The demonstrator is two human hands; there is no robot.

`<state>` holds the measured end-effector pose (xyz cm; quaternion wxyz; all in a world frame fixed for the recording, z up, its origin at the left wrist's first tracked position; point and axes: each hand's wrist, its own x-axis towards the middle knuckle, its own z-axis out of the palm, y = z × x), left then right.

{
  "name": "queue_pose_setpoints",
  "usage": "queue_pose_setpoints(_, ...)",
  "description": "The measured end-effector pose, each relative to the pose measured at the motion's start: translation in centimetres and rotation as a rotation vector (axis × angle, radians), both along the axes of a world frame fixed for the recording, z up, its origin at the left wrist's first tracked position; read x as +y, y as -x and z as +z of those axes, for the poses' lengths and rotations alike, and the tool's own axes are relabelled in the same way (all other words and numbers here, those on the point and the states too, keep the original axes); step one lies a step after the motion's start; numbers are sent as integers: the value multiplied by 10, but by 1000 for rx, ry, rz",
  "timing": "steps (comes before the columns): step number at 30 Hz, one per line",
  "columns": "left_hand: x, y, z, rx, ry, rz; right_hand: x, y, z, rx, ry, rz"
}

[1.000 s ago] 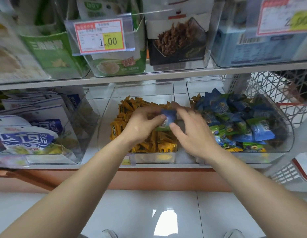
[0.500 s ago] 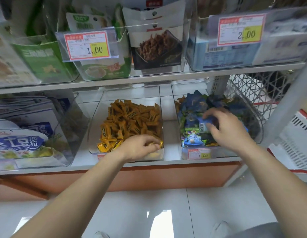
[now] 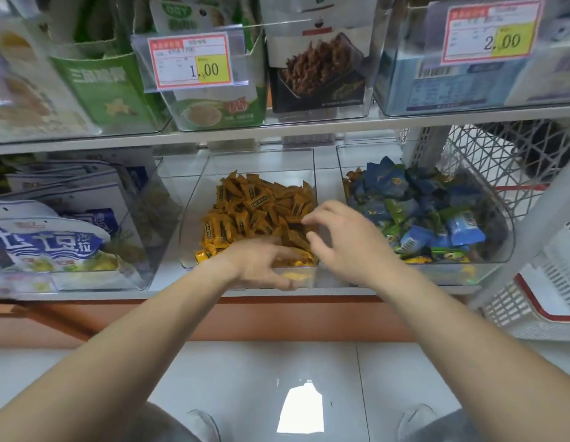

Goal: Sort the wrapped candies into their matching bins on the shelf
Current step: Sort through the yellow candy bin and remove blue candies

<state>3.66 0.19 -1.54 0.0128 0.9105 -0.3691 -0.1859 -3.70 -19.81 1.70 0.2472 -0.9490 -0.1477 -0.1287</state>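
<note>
On the lower shelf, a clear middle bin (image 3: 194,215) holds a heap of orange wrapped candies (image 3: 255,202). The clear bin to its right (image 3: 502,240) holds blue and green wrapped candies (image 3: 420,212), with a few orange ones at its back left corner. My left hand (image 3: 261,266) hovers over the front edge of the orange bin, fingers spread and blurred, holding nothing that I can see. Over the gap between the two bins is my right hand (image 3: 347,244), empty, its spread fingers touching the right side of the orange heap.
A clear bin of blue and white snack bags (image 3: 54,237) stands at the left. The upper shelf (image 3: 309,129) carries bins of packets with price tags (image 3: 194,60). Right of the shelf post are a white wire basket (image 3: 500,161) and a red-rimmed plastic basket (image 3: 532,301).
My right hand has left the blue and green bin and moved left to the orange bin; the blue candy it held is gone from it. My left hand stays at the orange bin's front.
</note>
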Motion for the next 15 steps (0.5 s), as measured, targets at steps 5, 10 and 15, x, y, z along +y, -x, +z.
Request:
queue_pose_setpoints(5,34,-2,1,-130,29,-31,39,-31,-23,-56,439,178)
queue_pose_setpoints(10,84,-5,0,-273,6,39,27,-40,-39,-153,638,169)
queue_pose_setpoints(15,87,7,-13,-367,104,130,29,-42,-35,-57,656,141)
